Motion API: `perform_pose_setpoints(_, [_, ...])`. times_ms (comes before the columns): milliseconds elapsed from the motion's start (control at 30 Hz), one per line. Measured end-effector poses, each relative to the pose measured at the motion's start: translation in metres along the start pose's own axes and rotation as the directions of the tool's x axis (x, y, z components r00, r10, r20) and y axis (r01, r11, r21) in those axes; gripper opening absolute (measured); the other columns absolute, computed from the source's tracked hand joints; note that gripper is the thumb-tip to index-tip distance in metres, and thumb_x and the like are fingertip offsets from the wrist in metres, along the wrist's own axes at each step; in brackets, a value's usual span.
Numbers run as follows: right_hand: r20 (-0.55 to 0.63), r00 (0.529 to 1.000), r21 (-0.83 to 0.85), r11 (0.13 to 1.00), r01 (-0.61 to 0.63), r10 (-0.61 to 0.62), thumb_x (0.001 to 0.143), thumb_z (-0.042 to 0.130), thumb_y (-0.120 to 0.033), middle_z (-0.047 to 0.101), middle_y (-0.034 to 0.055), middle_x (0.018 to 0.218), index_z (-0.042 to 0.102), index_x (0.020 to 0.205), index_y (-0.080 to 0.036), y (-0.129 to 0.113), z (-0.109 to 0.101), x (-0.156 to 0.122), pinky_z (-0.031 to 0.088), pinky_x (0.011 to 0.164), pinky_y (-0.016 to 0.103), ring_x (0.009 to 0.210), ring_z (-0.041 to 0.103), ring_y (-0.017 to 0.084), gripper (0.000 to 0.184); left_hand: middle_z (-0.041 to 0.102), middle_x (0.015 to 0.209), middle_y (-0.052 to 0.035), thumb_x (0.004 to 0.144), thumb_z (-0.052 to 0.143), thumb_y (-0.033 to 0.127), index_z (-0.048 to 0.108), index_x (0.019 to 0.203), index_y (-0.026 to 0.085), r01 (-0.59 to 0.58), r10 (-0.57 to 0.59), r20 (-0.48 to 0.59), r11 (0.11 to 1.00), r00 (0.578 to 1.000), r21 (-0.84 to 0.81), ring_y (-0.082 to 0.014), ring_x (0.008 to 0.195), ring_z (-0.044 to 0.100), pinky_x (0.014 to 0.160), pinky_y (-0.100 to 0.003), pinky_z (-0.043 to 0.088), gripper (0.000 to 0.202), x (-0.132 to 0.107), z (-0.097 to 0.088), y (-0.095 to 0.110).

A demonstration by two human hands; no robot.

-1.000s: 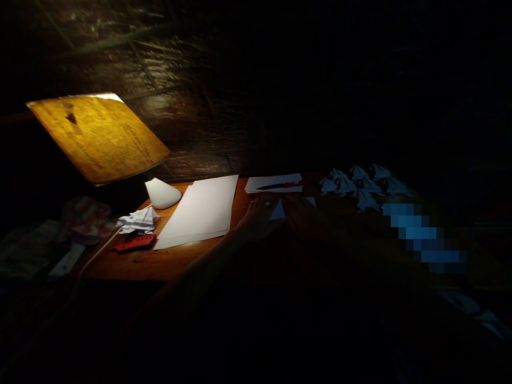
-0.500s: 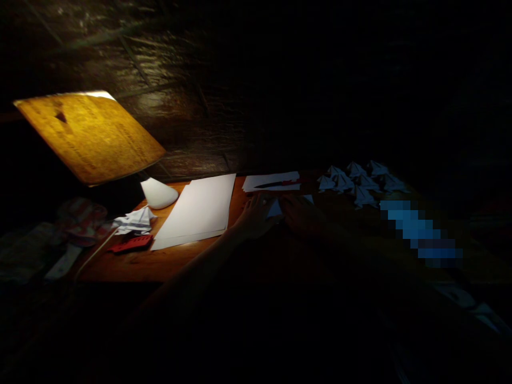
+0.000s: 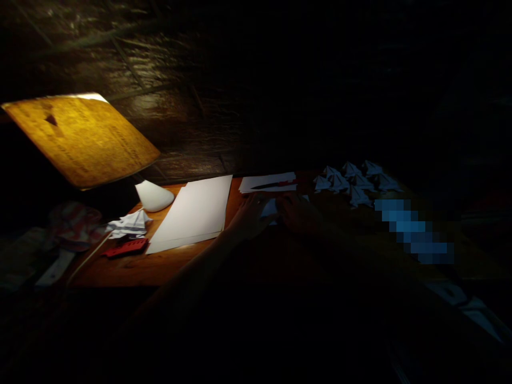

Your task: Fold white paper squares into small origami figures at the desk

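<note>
Pressing on a small white paper piece (image 3: 269, 208) that lay on the wooden table (image 3: 132, 269), the left hand (image 3: 250, 216) and right hand (image 3: 298, 213) met over it, though the gloom hid whether the fingers pinched it or only bore down. A cluster of folded paper figures (image 3: 354, 184) lay finished to the right, while a stack of blank sheets (image 3: 192, 213) lay unused to the left. Compared with half a second earlier, the hands had closed over more of the piece, leaving less white showing.

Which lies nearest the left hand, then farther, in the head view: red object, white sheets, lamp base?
1. White sheets, just left of the left hand.
2. Lamp base, farther left, at back.
3. Red object, far left, front.
</note>
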State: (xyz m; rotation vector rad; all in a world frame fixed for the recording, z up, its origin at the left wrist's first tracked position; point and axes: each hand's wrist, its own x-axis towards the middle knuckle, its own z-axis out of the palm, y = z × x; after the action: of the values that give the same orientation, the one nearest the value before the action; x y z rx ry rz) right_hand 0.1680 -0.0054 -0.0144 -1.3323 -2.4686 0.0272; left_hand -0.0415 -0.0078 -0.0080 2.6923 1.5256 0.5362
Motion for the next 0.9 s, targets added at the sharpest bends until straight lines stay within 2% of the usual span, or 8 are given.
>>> perform_pose_setpoints(100, [-0.002, 1.0, -0.031, 0.999, -0.026, 0.026, 0.102, 0.043, -0.038, 0.053, 0.0185, 0.138, 0.058, 0.138, -0.014, 0.003, -0.004, -0.001, 0.045, 0.102, 0.043, 0.121, 0.053, 0.031, 0.046, 0.057, 0.125, -0.0131, 0.097, 0.055, 0.051, 0.06, 0.131, 0.018, 0.0, -0.001, -0.011, 1.0, 1.0, -0.03, -0.0306, 0.121, 0.055, 0.106, -0.049, 0.049, 0.048, 0.001, -0.001, -0.004])
perform_pose_setpoints(200, [-0.015, 1.0, -0.073, 0.997, -0.018, 0.017, 0.101, 0.044, -0.039, 0.053, 0.019, 0.139, 0.061, 0.135, -0.014, 0.006, -0.008, -0.001, 0.042, 0.104, 0.045, 0.123, 0.051, 0.033, 0.045, 0.057, 0.127, -0.0129, 0.098, 0.053, 0.036, 0.063, 0.128, 0.018, 0.044, -0.045, -0.024, 0.998, 0.999, -0.039, -0.0302, 0.121, 0.056, 0.105, -0.048, 0.05, 0.036, 0.001, -0.001, -0.007])
perform_pose_setpoints(300, [-0.021, 0.999, -0.123, 0.992, -0.038, 0.036, 0.1, 0.046, -0.039, 0.053, 0.0189, 0.14, 0.062, 0.135, -0.015, 0.007, -0.012, -0.003, 0.039, 0.106, 0.049, 0.126, 0.048, 0.036, 0.045, 0.058, 0.129, -0.0131, 0.095, 0.053, 0.027, 0.063, 0.129, 0.017, 0.072, -0.073, -0.027, 0.997, 0.997, -0.033, -0.0295, 0.12, 0.058, 0.105, -0.047, 0.051, 0.036, 0.0, -0.002, -0.007])
perform_pose_setpoints(467, [0.008, 0.998, -0.153, 0.987, -0.056, 0.058, 0.1, 0.045, -0.041, 0.054, 0.0178, 0.143, 0.059, 0.139, -0.017, 0.006, -0.015, -0.006, 0.036, 0.108, 0.051, 0.131, 0.046, 0.036, 0.048, 0.06, 0.125, -0.0125, 0.094, 0.058, 0.036, 0.064, 0.127, 0.018, 0.115, -0.114, -0.021, 0.991, 0.993, 0.07, -0.0309, 0.117, 0.059, 0.103, -0.049, 0.052, 0.038, -0.002, -0.007, -0.005])
perform_pose_setpoints(700, [0.06, 0.989, -0.169, 0.978, -0.123, 0.135, 0.099, 0.043, -0.042, 0.049, 0.0162, 0.149, 0.056, 0.141, -0.025, 0.014, -0.019, -0.01, 0.036, 0.106, 0.063, 0.133, 0.047, 0.039, 0.046, 0.062, 0.126, -0.013, 0.095, 0.058, 0.039, 0.065, 0.126, 0.016, 0.143, -0.143, -0.012, 0.974, 0.99, 0.174, -0.0308, 0.114, 0.062, 0.102, -0.047, 0.052, 0.04, -0.006, -0.013, -0.003])
perform_pose_setpoints(900, [0.055, 0.979, -0.182, 0.966, -0.183, 0.196, 0.096, 0.05, -0.051, 0.046, 0.0167, 0.151, 0.056, 0.139, -0.026, 0.024, -0.022, -0.015, 0.038, 0.105, 0.063, 0.128, 0.05, 0.04, 0.051, 0.064, 0.121, -0.0121, 0.094, 0.06, 0.045, 0.068, 0.122, 0.017, 0.153, -0.141, -0.068, 0.967, 0.988, 0.203, -0.0302, 0.111, 0.063, 0.099, -0.045, 0.052, 0.04, -0.009, -0.012, -0.008])
